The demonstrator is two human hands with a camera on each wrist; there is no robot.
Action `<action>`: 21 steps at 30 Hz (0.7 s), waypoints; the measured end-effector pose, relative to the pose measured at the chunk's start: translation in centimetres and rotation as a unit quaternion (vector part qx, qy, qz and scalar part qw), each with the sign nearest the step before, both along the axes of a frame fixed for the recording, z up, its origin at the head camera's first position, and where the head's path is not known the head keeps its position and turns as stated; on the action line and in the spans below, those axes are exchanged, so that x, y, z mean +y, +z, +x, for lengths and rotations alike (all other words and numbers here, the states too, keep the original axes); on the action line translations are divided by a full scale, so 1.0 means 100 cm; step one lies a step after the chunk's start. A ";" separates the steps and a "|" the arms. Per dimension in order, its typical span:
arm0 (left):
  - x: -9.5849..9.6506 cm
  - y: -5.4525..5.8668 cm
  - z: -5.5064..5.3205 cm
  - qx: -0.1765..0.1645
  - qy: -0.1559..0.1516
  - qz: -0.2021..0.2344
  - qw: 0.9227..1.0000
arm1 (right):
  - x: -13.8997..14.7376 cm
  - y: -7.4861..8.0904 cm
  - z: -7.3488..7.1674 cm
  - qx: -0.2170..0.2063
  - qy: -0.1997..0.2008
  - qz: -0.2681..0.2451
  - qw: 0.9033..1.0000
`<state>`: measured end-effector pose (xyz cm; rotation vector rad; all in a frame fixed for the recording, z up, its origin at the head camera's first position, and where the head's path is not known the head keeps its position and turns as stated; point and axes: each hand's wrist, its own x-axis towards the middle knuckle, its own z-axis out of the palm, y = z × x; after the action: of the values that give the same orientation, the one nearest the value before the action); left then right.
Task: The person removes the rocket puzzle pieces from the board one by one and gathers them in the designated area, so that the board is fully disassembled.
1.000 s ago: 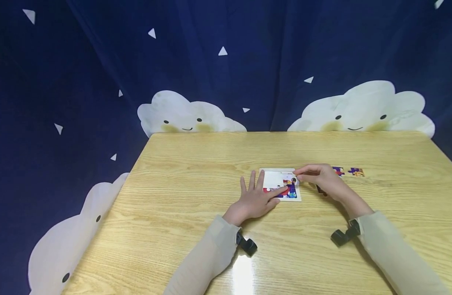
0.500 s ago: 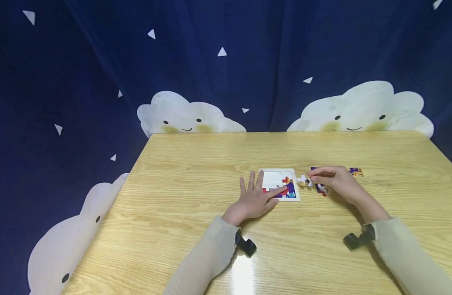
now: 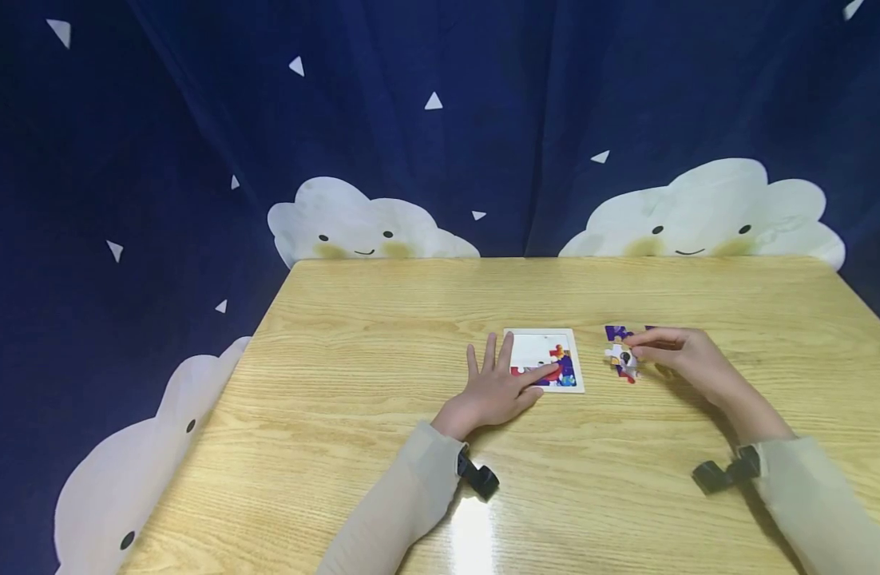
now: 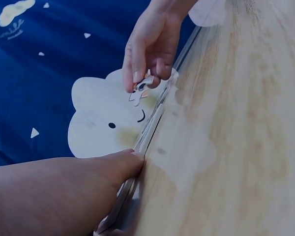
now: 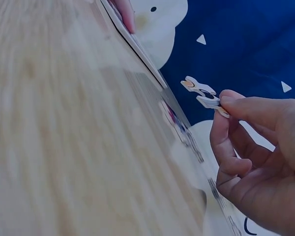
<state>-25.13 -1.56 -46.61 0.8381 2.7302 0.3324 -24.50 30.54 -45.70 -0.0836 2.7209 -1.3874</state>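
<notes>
Pinching 1 puzzle piece (image 3: 619, 354), probably light, stiff, best held by edges, in right hand (image 3: 687, 361); resting spread left hand (image 3: 493, 394) on frame (image 3: 541, 331).

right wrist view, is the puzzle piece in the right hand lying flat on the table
No, the right hand pinches the puzzle piece up in the air, clear of the table.

Surface (image 3: 382, 319): wood-grained, smooth, semi-gloss; bright glare (image 3: 472, 531) toward the near edge. Curtain (image 3: 382, 96) past the far edge: cloth, matt, softly folded. Sleeves (image 3: 400, 499): cloth, matt. Wrist cameras (image 3: 483, 482): black, plastic in appearance. Puzzle frame (image 3: 541, 331): thin board, smooth white rim. Raised puzzle piece (image 3: 617, 354): stiff board, printed face; wood or card, cannot be determined.
</notes>
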 end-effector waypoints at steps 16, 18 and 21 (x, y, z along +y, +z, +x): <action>-0.001 -0.001 0.000 0.001 -0.003 0.008 1.000 | 0.028 -0.001 0.011 0.003 -0.015 0.041 0.999; -0.002 -0.001 0.000 0.001 -0.003 0.009 1.000 | 0.030 -0.001 0.011 0.000 -0.019 0.052 0.998; -0.001 -0.001 0.000 0.001 -0.005 0.012 1.000 | 0.034 -0.002 0.012 0.002 -0.029 0.065 0.997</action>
<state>-25.15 -1.70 -46.74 0.8587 2.7285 0.3619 -23.32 33.90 -45.94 0.0003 2.8302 -1.2193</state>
